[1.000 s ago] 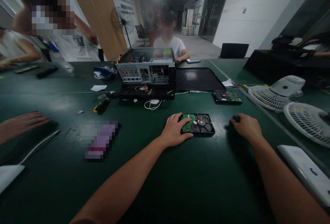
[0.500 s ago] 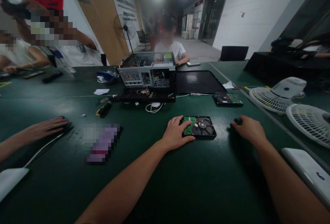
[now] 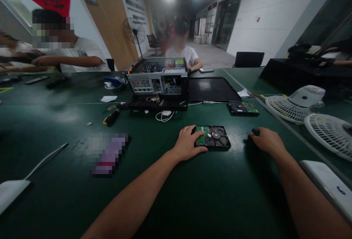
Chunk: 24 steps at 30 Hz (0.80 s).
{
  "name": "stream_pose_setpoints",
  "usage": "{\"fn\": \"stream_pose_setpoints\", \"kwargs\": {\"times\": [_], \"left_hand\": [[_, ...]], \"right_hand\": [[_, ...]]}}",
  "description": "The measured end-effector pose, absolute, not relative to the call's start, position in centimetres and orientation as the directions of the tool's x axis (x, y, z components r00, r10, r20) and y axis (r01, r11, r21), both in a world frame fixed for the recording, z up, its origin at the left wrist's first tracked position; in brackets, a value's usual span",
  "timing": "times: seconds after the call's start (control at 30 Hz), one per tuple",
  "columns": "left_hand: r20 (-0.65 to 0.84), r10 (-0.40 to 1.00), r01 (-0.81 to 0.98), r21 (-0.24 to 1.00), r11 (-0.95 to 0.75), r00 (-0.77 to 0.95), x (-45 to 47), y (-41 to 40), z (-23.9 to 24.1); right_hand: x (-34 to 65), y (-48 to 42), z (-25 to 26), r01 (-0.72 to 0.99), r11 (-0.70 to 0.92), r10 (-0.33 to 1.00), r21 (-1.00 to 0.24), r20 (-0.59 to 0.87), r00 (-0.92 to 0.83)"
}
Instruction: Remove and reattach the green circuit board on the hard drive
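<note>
My left hand (image 3: 187, 144) grips the left end of a hard drive (image 3: 216, 137) that lies circuit board up on the green table (image 3: 165, 195). My right hand (image 3: 266, 141) rests on the table to the right of the drive, its fingers closed round a small dark object (image 3: 255, 131), seemingly a tool handle. A second hard drive (image 3: 243, 107) lies farther back on the right. Behind them stands an open computer case (image 3: 158, 81) with its black side panel (image 3: 211, 89) flat beside it.
Two white fan grilles (image 3: 291, 101) (image 3: 330, 132) lie at the right. A white device (image 3: 328, 187) sits at the near right edge. A black-and-yellow screwdriver (image 3: 110, 117) and a white cable (image 3: 164, 114) lie near the case. People sit at the far side and far left.
A co-worker's hand that lay on the table at the left has pulled out of view. My own hands have stayed put on the drive and the dark object.
</note>
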<state>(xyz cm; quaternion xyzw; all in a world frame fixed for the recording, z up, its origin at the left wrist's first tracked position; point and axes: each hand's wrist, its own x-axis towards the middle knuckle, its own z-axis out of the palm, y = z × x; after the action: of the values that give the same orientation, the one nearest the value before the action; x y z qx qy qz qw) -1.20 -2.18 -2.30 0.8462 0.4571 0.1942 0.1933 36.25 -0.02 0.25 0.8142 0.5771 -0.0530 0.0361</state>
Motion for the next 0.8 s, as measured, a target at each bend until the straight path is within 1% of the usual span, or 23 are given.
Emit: {"fn": "stream_pose_setpoints", "kwargs": {"times": [0.1,0.17,0.23,0.33,0.47,0.53,0.67,0.8], "left_hand": [[0.142,0.841,0.686,0.516,-0.513,0.522,-1.4,-2.1,-2.0],[0.138,0.831,0.675,0.521,-0.523,0.538,-1.6,-2.0,-1.9],[0.127,0.81,0.653,0.527,-0.544,0.572,-1.9,-1.9,-1.7],[0.103,0.749,0.586,0.556,-0.589,0.655,-2.3,-1.7,-1.5],[0.076,0.625,0.461,0.607,-0.647,0.777,-2.5,-1.5,-1.2],[0.054,0.552,0.399,0.631,-0.665,0.832,-2.5,-1.5,-1.1],[0.031,0.474,0.338,0.66,-0.671,0.88,-2.4,-1.3,-1.3],[0.032,0.449,0.314,0.67,-0.672,0.893,-2.6,-1.0,-1.5]], "right_hand": [[36.0,-0.1,0.5,0.941,-0.339,0.939,-0.017,-0.063,0.337],[35.4,-0.3,0.6,0.952,-0.302,0.953,-0.05,0.003,0.302],[34.4,-0.5,0.6,0.971,-0.212,0.972,-0.109,0.078,0.221],[32.4,-1.1,0.8,0.972,-0.012,0.983,-0.234,0.175,0.055],[29.6,-2.3,1.5,0.886,0.167,0.982,-0.433,0.155,-0.109],[28.3,-2.9,1.8,0.831,0.254,0.967,-0.495,0.14,-0.212],[25.9,-3.8,1.8,0.75,0.393,0.912,-0.532,0.125,-0.39],[24.3,-4.1,1.1,0.712,0.457,0.882,-0.533,0.165,-0.442]]}}
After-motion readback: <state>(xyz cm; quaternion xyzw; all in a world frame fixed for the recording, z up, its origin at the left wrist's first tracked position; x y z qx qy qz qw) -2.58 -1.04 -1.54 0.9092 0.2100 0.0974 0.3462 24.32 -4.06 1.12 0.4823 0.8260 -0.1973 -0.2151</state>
